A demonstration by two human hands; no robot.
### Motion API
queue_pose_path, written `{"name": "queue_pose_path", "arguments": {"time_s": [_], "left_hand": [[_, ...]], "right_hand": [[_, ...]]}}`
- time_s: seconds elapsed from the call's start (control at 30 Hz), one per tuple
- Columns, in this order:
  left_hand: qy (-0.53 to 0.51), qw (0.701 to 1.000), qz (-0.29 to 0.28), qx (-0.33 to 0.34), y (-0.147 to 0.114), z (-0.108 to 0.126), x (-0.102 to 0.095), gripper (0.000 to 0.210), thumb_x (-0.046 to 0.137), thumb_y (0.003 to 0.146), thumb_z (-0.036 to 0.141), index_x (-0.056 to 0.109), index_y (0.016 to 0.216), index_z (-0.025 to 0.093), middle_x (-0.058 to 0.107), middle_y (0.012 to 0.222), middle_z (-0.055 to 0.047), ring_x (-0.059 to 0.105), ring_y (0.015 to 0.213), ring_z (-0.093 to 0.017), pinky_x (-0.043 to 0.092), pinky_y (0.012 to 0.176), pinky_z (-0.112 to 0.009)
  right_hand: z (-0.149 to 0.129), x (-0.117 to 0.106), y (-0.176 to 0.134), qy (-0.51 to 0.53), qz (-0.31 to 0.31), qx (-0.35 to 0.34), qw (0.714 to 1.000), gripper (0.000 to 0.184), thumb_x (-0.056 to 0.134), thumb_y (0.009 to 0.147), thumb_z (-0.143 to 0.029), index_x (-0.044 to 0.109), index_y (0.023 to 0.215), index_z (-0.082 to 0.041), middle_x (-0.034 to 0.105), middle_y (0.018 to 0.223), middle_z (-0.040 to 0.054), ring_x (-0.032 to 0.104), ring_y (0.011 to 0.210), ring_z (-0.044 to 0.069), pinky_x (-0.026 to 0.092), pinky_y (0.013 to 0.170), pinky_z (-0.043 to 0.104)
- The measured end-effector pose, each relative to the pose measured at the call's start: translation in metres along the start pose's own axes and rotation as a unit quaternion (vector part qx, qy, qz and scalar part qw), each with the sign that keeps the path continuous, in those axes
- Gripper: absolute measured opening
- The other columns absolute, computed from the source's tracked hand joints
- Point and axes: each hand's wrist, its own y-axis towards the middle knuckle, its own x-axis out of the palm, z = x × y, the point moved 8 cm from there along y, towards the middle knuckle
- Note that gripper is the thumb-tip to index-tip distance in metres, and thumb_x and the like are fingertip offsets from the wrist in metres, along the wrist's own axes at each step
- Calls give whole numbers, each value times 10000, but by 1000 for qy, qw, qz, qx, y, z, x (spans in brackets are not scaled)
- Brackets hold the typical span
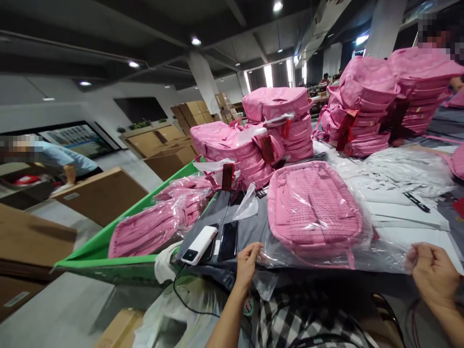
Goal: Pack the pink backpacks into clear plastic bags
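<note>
In front of me on the table lies a pink backpack point(315, 208) inside a clear plastic bag point(384, 253). My left hand point(247, 265) pinches the bag's near edge at its left corner. At the opposite corner, my right hand point(433, 275) is closed on the same edge, so the bag's near side is stretched between both hands. Left of the backpack are a dark phone point(228, 240) and a white power bank point(200, 244) with a black cable. White sheets point(409, 215) with a black tag lie to the right.
Stacks of pink backpacks point(277, 104) with red tags stand behind. A green-rimmed bin point(105, 258) at left holds bagged pink backpacks point(152, 227). Loose clear bags point(402, 166) lie at right. Cardboard boxes point(105, 193) and a person in a blue shirt point(68, 157) are farther left.
</note>
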Motion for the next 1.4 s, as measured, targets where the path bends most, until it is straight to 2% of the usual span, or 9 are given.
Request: {"name": "queue_pose_path", "arguments": {"time_s": [0.13, 0.27, 0.37, 0.47, 0.67, 0.93, 1.0, 1.17, 1.4], "left_hand": [[142, 976, 65, 152, -7, 44, 6, 497, 659, 848, 657, 760, 1048, 214, 783, 1022, -113, 702, 990, -302, 480, 970, -470], [313, 862, -41, 397, -58, 97, 80, 441, 617, 953, 567, 672, 1247, 243, 750, 1127, -96, 634, 1123, -297, 287, 1130, -520], [381, 800, -82, 457, -81, 112, 129, 591, 753, 825, 635, 652, 1200, 189, 729, 1047, -116, 611, 1060, -324, 313, 1072, -533], [429, 790, -65, 434, -82, 116, 146, 483, 843, 766, 569, 653, 1008, 196, 681, 960, -79, 592, 998, -299, 372, 1003, -509], [428, 808, -34, 404, -84, 120, 136, 345, 924, 732, 309, 645, 920, 233, 657, 1055, -18, 549, 1041, -254, 379, 964, -442], [400, 788, -123, 452, -68, 123, 144, 73, 712, 935, 178, 665, 913, 229, 686, 991, -6, 575, 1003, -205, 354, 970, -398], [376, 809, -193, 408, -47, 123, 150, 71, 658, 962, 184, 664, 898, 214, 675, 1001, -23, 584, 954, -191, 391, 931, -367], [193, 890, -380, 159, -2, 104, 165, 225, 667, 899, 274, 597, 709, 176, 558, 848, -4, 531, 775, -142, 405, 714, -258], [123, 905, -399, 77, 2, 88, 169, 267, 672, 816, 375, 604, 660, 170, 515, 812, -2, 490, 775, -152, 360, 715, -280]], "right_hand": [[3, -3, 1, 18, 11, -22, 1000, 349, 484, 835, -591, 550, 910, -257, 596, 697, 24, 596, 571, 235, 477, 585, 380], [-3, -7, -1, 30, 13, -33, 999, 337, 481, 861, -575, 540, 910, -246, 575, 657, 24, 568, 527, 227, 470, 568, 380], [-14, -8, -3, 23, 11, -35, 999, 348, 470, 847, -576, 537, 900, -239, 566, 640, 26, 567, 530, 228, 477, 567, 379], [-21, -10, -4, 26, 20, -38, 999, 419, 469, 800, -648, 537, 865, -239, 562, 619, 25, 560, 518, 232, 488, 559, 394], [-19, -10, -5, 71, 14, -12, 997, 592, 495, 726, -826, 525, 845, -247, 549, 571, 3, 533, 466, 223, 466, 496, 394], [-12, -12, 0, 1, 20, -70, 997, 437, 404, 830, -684, 512, 872, -264, 562, 544, 6, 603, 527, 266, 487, 624, 421], [-17, -15, 4, -33, 29, -93, 995, 406, 383, 832, -650, 511, 861, -266, 554, 533, 7, 612, 541, 264, 480, 644, 409], [-28, -6, 19, -89, 17, -135, 987, 372, 371, 805, -596, 530, 846, -263, 602, 585, 54, 603, 549, 274, 437, 598, 401], [12, 44, 37, 11, -169, -22, 985, 516, 494, 725, -766, 566, 741, -256, 558, 510, 7, 532, 408, 217, 432, 444, 356]]}}
